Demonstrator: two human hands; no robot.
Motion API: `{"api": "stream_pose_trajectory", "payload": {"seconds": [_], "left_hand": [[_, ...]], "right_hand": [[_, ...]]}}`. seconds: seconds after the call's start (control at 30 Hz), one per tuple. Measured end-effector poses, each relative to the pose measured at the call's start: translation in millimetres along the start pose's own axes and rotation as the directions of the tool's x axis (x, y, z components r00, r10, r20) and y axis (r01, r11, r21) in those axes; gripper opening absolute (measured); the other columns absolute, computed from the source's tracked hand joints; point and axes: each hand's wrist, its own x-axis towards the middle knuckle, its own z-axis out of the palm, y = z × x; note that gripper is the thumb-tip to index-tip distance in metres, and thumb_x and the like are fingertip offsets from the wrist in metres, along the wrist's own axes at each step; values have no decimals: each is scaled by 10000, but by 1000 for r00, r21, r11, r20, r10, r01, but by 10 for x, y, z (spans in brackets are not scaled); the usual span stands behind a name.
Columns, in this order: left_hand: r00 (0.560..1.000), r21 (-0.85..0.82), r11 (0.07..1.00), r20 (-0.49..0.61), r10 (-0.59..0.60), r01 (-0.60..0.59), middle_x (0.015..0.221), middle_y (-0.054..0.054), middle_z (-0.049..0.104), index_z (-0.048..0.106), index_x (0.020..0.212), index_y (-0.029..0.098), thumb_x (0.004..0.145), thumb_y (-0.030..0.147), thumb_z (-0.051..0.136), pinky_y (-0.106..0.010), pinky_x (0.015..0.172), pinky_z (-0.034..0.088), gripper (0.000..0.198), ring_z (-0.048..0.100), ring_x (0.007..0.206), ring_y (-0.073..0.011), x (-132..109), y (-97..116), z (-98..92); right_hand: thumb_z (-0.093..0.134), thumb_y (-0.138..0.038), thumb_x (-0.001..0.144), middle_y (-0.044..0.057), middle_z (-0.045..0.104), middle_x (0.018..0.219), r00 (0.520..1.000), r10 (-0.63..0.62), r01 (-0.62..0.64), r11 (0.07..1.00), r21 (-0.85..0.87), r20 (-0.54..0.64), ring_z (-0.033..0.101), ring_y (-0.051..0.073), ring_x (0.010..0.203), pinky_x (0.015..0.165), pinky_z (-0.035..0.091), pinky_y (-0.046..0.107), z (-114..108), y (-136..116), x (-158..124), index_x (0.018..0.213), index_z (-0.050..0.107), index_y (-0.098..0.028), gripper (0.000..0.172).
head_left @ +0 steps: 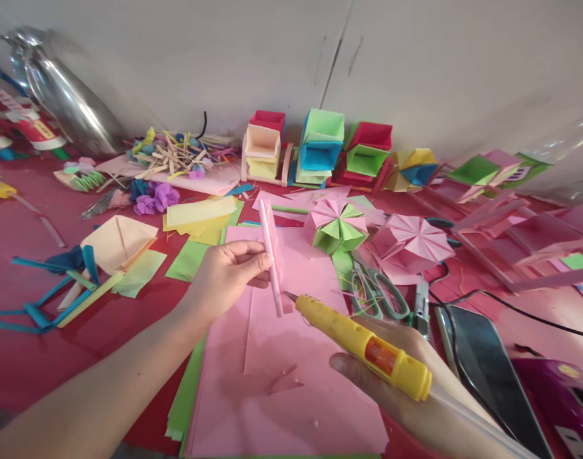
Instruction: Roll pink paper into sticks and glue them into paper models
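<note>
My left hand (236, 271) is closed on a narrow pink paper roll (271, 258), pinching it upright between thumb and fingers. Along the roll's right side runs a loose paper edge with a shiny line on it. In my right hand (391, 382) lies a yellow glue gun (348, 335), with a clear stick coming out of its back end. The gun's dark nozzle points left and is close to the lower part of the roll; whether they touch, I cannot tell. Below both hands is a stack of pink paper sheets (291, 421), with green sheets under it.
Folded paper boxes (322, 127) line the wall. Two pleated paper shapes (339, 223), scissors (380, 293), a cutter (421, 306) and a phone (487, 370) lie to the right, with a black cable across them. Wooden sticks (176, 156), paper flowers (157, 197) and a metal jug (66, 89) are left.
</note>
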Motion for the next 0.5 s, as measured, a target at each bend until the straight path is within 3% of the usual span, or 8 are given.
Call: {"api": "stream_pose_trajectory", "payload": {"seconds": [0.1,0.5], "left_hand": [[1000,-18,1000,-5,13,-13,647,-1,686,681,791,175,717,318,678,-191,579,554,161,654,595,-113,13,4,-18],[997,-72,997,-80,6,-12,716,-27,703,681,794,155,679,321,700,-204,561,534,203,646,585,-119,56,10,-50]], "right_hand": [[492,-506,786,-9,531,583,994,21,-21,1000,2,110,500,118,491,438,352,236,-4,13,-1,635,503,-200,341],[496,-461,790,-23,483,563,992,-2,3,1000,-8,130,461,108,480,432,345,229,-8,-4,21,617,480,-200,314]]}}
